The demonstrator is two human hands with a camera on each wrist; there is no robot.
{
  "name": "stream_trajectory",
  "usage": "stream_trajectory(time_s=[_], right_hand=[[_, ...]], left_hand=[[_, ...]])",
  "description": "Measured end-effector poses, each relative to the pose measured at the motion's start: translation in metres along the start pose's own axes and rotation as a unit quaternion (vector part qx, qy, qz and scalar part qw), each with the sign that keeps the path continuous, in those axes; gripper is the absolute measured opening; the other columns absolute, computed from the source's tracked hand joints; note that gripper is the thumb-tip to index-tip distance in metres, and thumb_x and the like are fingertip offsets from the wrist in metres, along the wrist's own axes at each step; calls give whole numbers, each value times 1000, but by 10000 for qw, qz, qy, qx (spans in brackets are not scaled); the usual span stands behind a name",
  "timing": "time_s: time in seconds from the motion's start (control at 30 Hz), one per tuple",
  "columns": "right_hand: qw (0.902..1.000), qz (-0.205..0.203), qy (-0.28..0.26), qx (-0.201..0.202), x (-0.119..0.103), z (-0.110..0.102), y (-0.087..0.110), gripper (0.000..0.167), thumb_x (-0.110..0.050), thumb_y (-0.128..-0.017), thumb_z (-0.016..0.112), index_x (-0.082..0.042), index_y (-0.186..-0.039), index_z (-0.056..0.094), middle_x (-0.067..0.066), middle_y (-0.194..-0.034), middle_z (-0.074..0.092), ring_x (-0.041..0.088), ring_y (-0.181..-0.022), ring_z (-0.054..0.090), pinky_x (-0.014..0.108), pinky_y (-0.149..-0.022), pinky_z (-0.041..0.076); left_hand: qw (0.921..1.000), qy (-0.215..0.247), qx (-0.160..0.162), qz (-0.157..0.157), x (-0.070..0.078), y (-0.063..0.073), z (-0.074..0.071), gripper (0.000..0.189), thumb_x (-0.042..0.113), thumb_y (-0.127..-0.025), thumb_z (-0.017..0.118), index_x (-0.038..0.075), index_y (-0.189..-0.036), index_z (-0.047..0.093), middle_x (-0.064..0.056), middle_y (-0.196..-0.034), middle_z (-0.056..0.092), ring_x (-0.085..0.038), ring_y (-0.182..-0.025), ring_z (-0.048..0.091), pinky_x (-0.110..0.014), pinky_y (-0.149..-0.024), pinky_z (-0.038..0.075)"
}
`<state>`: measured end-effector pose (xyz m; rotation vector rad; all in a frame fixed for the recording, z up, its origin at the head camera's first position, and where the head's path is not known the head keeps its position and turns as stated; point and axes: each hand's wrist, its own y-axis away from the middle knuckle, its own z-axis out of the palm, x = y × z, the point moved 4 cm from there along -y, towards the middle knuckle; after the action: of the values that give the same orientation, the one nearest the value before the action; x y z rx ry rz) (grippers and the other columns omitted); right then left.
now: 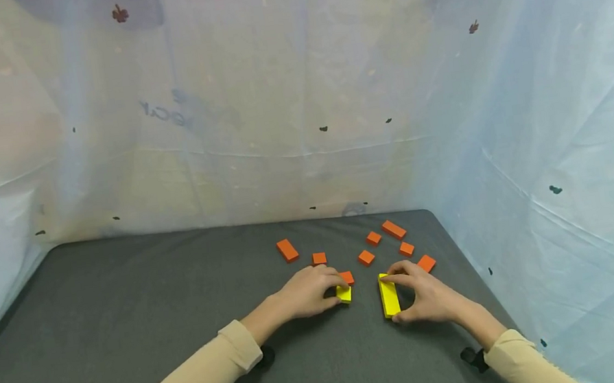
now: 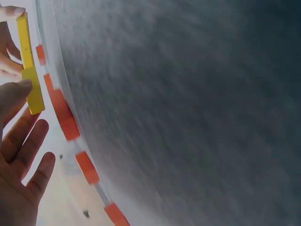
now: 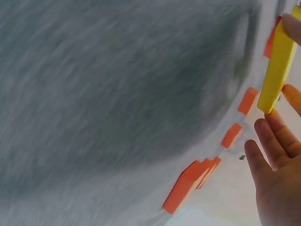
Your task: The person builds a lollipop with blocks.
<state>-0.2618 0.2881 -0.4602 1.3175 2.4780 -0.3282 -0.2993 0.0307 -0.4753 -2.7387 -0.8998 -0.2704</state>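
Observation:
Between thumb and fingers, my left hand [image 1: 310, 291] pinches a small yellow block [image 1: 345, 295] near the middle of the table. To its right, my right hand [image 1: 429, 295] grips a longer yellow block [image 1: 389, 298] by its two ends, thumb at the near end. A gap separates the two yellow blocks in the head view. An orange block [image 1: 346, 277] lies just beyond the small yellow one, partly hidden. Another orange block [image 1: 426, 263] sits beside the right hand's knuckles. In the right wrist view the long yellow block [image 3: 278, 66] shows its narrow length.
Several more orange blocks lie beyond the hands, among them a long one [image 1: 288, 250] at left and another long one [image 1: 393, 229] at far right. The dark grey table [image 1: 125, 322] is bordered by hanging pale sheeting [image 1: 258, 179] behind and at both sides.

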Motion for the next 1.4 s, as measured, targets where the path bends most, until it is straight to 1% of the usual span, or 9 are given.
stream_trajectory(time_s=[0.2, 0.37, 0.47, 0.63, 0.77, 0.9, 1.0, 1.2, 1.4], right_hand=[[9974, -66, -185, 687, -17, 0, -9, 77, -35, -76, 95, -16, -144, 64, 7, -142, 51, 24, -123, 52, 51, -98, 52], [9918, -249, -363, 1204, -35, 3, -19, 78, -28, -73, 97, -12, -143, 64, 10, -140, 52, 25, -121, 53, 52, -96, 52], [9893, -233, -469, 1363, -47, 7, -25, 78, -26, -73, 98, -12, -142, 65, 11, -141, 51, 27, -123, 52, 52, -97, 52], [9870, -223, -642, 1459, -67, 14, -37, 79, -27, -72, 98, -13, -143, 64, 10, -142, 50, 28, -125, 51, 53, -99, 51], [9867, -327, -753, 1400, -87, 21, -47, 79, -28, -73, 98, -14, -143, 64, 8, -141, 50, 25, -124, 50, 50, -99, 52], [9876, -537, -741, 1275, -107, 29, -56, 78, -30, -74, 97, -14, -143, 64, 8, -141, 50, 23, -122, 51, 45, -98, 53], [9893, -716, -552, 1147, -122, 36, -62, 79, -33, -74, 96, -14, -144, 63, 8, -141, 50, 21, -120, 52, 41, -96, 54], [9929, -928, -218, 710, -149, 50, -73, 80, -41, -76, 95, -15, -145, 63, 7, -141, 51, 21, -120, 52, 39, -95, 53], [9924, -1175, 176, 331, -169, 63, -86, 79, -49, -77, 92, -17, -143, 64, 5, -139, 52, 19, -117, 53, 34, -95, 52]], left_hand=[[9984, 278, 392, -294, -18, 21, -14, 29, 27, -96, 78, 24, -125, 75, 7, -128, 69, -14, -117, 63, -37, -99, 54], [9955, 411, 689, -504, -32, 37, -25, 30, 24, -95, 79, 24, -125, 75, 7, -127, 69, -15, -114, 65, -36, -92, 56], [9931, 486, 859, -627, -41, 47, -33, 32, 22, -94, 80, 23, -125, 76, 5, -126, 70, -17, -113, 65, -39, -93, 57], [9897, 524, 1043, -828, -58, 62, -41, 33, 19, -92, 82, 21, -124, 76, 2, -128, 70, -20, -115, 65, -43, -95, 56], [9880, 468, 1110, -967, -71, 75, -46, 33, 19, -91, 83, 21, -123, 76, 3, -126, 70, -20, -114, 65, -43, -94, 56], [9872, 379, 1142, -1047, -80, 87, -51, 33, 19, -91, 83, 21, -123, 76, 3, -124, 70, -21, -112, 66, -44, -94, 56], [9869, 333, 1141, -1092, -86, 94, -53, 33, 18, -91, 83, 20, -123, 76, 3, -124, 70, -22, -112, 66, -45, -93, 56], [9873, 239, 1079, -1143, -97, 105, -54, 32, 18, -91, 83, 19, -122, 76, 1, -123, 71, -22, -112, 66, -44, -92, 57], [9891, 137, 982, -1085, -100, 114, -59, 32, 19, -91, 83, 18, -122, 76, 0, -123, 71, -23, -112, 66, -46, -93, 57]])
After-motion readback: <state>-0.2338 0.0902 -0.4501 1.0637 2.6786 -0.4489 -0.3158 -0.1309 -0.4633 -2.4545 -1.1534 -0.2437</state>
